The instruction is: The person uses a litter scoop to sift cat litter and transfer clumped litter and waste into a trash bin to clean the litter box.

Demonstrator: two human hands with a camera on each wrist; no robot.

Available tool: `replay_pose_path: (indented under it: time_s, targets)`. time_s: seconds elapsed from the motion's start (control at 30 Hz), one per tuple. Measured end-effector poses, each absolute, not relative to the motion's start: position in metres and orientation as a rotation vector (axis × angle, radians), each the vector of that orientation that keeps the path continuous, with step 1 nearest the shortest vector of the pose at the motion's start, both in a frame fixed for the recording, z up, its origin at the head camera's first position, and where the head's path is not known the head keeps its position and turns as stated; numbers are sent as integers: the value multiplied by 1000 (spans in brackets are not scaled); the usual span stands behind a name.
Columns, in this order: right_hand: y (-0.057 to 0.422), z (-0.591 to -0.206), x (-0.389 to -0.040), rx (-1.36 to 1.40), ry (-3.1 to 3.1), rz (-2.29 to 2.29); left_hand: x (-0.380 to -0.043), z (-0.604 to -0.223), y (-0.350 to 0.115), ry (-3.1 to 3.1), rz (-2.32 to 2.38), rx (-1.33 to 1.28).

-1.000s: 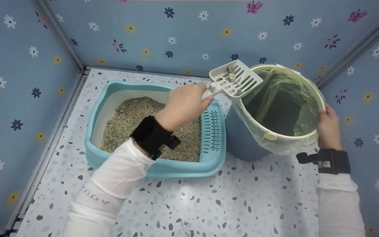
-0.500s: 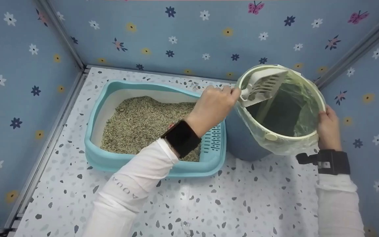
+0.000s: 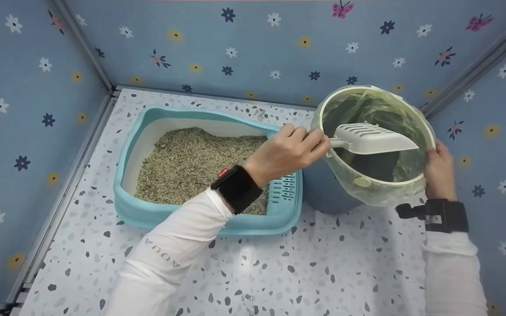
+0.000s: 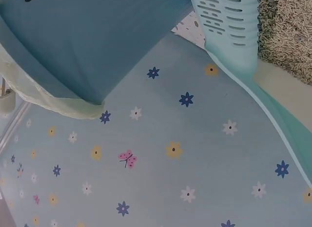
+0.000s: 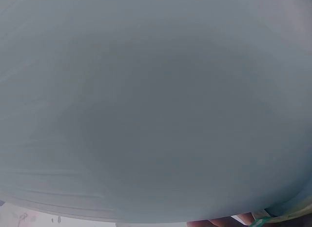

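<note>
My left hand (image 3: 290,151) grips the handle of a pale slotted litter scoop (image 3: 369,139). The scoop is turned over above the opening of a blue bin (image 3: 330,188), its slotted underside facing up. A thin yellowish bag (image 3: 378,195) lines the bin and folds over its cream rim. On the bin's right side, my right hand (image 3: 439,171) holds the rim, thumb on top. In the right wrist view the bin's wall (image 5: 161,105) fills nearly everything, with a few fingers (image 5: 219,222) at the bottom edge. The scoop's inner face is hidden.
Left of the bin stands a turquoise litter box (image 3: 147,215) holding brown-grey litter pellets (image 3: 191,171), with a slotted ledge (image 3: 283,191) on its bin side. Blue flowered panels (image 3: 257,48) enclose the speckled white surface (image 3: 253,272) on three sides.
The left hand has moved right with the scoop, from beside the bin to over its opening, and tipped it upside down. The clumps seen on it earlier no longer show. The right hand has stayed put.
</note>
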State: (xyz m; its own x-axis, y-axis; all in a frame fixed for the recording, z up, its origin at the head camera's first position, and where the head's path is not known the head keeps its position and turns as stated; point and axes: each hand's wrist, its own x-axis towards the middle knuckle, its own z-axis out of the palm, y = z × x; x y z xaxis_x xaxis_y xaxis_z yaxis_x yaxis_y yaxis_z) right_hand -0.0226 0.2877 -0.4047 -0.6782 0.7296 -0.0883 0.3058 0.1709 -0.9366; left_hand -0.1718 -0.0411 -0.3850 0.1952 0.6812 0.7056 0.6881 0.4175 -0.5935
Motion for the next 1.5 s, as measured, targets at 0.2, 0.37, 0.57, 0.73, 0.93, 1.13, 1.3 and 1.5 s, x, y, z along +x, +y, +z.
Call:
replay_pose_path:
  time_s: [0.2,0.37,0.57,0.73,0.93,1.13,1.3,1.5]
  targets:
    - [287,-404,-23,-998,-2084,1493,-167,-385,-48,-1603,-181,-1275]
    - [288,-403,-22,-990,-2101,1517,-161,-381,-54,-2013,-492,-1324]
    - [287,-403,-22,-997,-2051,1579,-169,-376,-80,-2543,-792,-1202]
    - [286,-402,-22,-996,-2134,1519,-195,-390,-119,-2764,-810,-1017]
    - [286,-402,-22,-1018,-2112,1511,-225,-426,-170,-2912,-604,-978]
    - [288,-403,-21,-1008,-2071,1542,-245,-452,-211,-3062,-432,-1101]
    - [288,-403,-21,-997,-2077,1561,-259,-460,-237,-3109,-321,-1183]
    - [288,-403,-21,-968,-2065,1580,-272,-462,-252,-3147,-192,-1308]
